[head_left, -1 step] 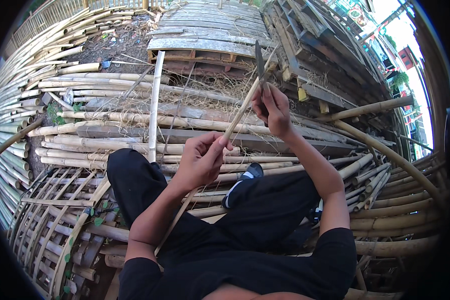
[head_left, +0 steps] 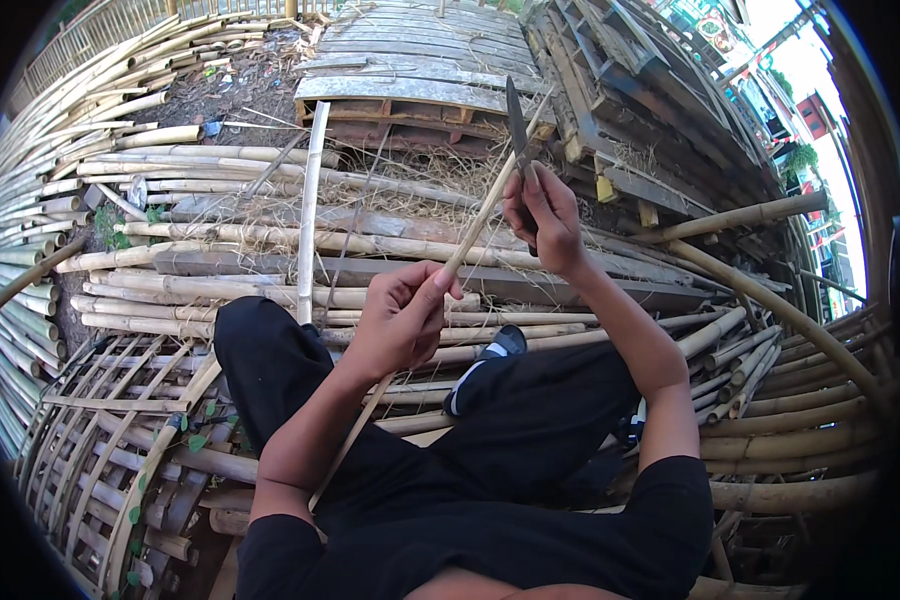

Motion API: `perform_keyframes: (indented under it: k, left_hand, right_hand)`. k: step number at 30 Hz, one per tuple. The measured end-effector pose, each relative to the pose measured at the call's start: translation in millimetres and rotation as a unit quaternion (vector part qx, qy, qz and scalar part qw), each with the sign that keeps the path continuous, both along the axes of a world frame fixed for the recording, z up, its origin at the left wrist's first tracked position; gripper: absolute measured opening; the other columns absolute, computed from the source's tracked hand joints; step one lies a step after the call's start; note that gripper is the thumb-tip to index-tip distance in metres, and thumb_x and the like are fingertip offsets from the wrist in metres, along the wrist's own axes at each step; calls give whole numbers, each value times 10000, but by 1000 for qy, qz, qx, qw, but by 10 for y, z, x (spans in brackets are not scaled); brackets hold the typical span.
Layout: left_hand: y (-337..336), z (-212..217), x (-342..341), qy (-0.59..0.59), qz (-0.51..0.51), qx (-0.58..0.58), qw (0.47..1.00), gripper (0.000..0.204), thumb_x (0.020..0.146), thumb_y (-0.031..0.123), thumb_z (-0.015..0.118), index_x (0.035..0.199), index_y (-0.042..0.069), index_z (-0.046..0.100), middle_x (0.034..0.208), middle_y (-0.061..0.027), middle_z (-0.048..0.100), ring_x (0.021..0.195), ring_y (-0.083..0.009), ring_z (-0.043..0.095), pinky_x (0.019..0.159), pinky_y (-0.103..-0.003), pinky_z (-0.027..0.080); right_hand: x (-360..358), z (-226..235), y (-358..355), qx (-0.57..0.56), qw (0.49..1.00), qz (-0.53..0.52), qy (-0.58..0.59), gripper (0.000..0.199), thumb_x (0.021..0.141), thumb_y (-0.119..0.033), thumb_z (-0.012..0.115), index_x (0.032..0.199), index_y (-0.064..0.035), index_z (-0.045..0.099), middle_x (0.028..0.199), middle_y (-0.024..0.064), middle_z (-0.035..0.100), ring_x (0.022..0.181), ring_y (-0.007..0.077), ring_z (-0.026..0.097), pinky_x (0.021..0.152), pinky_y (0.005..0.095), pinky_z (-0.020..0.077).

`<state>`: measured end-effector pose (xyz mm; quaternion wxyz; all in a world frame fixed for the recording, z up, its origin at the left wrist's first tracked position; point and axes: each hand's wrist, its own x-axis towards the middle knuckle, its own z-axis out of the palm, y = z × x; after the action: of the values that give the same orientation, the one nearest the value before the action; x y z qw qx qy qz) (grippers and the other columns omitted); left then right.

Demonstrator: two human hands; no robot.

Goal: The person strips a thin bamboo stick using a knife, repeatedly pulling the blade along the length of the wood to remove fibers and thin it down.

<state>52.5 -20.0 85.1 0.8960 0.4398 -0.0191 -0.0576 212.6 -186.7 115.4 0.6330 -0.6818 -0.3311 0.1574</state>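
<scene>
Bamboo strip [head_left: 470,235] slants up-right from the gripping left hand [head_left: 400,320] to the knife [head_left: 515,125] clasped in the right hand [head_left: 545,215]

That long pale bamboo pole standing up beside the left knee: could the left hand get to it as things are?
Probably yes: the pole has open space around it, but the left hand is gripping a thin bamboo strip.
</scene>
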Motion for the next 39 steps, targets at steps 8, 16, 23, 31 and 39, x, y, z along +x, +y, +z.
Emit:
perform_keyframes:
  k: [8, 16, 23, 31, 39]
  left_hand:
    - [68, -32, 37, 2, -22, -67, 998, 295, 1021, 263, 409, 892, 15, 506, 452, 57, 255, 290, -49, 224, 274, -221, 221]
    - [99, -106, 85, 15, -32, -78, 996, 302, 1018, 266, 412, 873, 15, 496, 442, 50, 251, 279, -59, 227, 269, -222, 223]
    - [45, -74, 92, 10, -33, -59, 998, 290, 1014, 269, 425, 854, 36, 491, 442, 47, 255, 278, -62, 238, 268, -223, 226]
    - [49, -67, 74, 4, -36, -57, 998, 276, 1008, 261, 444, 846, 41, 489, 440, 44, 275, 275, -61, 244, 268, -219, 233]
    - [43, -79, 76, 9, -15, -16, 1000, 266, 1003, 257, 461, 879, 31, 525, 447, 45, 304, 290, -56, 266, 280, -218, 260]
  right_hand:
    - [17, 110, -87, -152, 978, -2, -143, 274, 1029, -258, 376, 851, -61, 442, 613, -42, 372, 487, 33, 288, 430, 207, 247]
    - [-19, 146, -95, -193, 962, -6, -192, 338, 1029, -304, 370, 804, -58, 428, 555, -33, 343, 470, 56, 297, 433, 236, 275]
    - [39, 201, -178, -98, 971, 102, 191, 412, 1025, -391, 343, 743, -91, 368, 529, -43, 278, 389, 46, 229, 345, 214, 199]
    - [9, 281, -166, -51, 930, 177, 319, 457, 1012, -450, 324, 713, -106, 339, 515, -42, 248, 381, 39, 209, 327, 215, 164]
    - [56, 228, -177, -79, 950, 152, 262, 431, 1020, -416, 337, 723, -105, 373, 526, -53, 263, 404, 26, 206, 353, 210, 158]
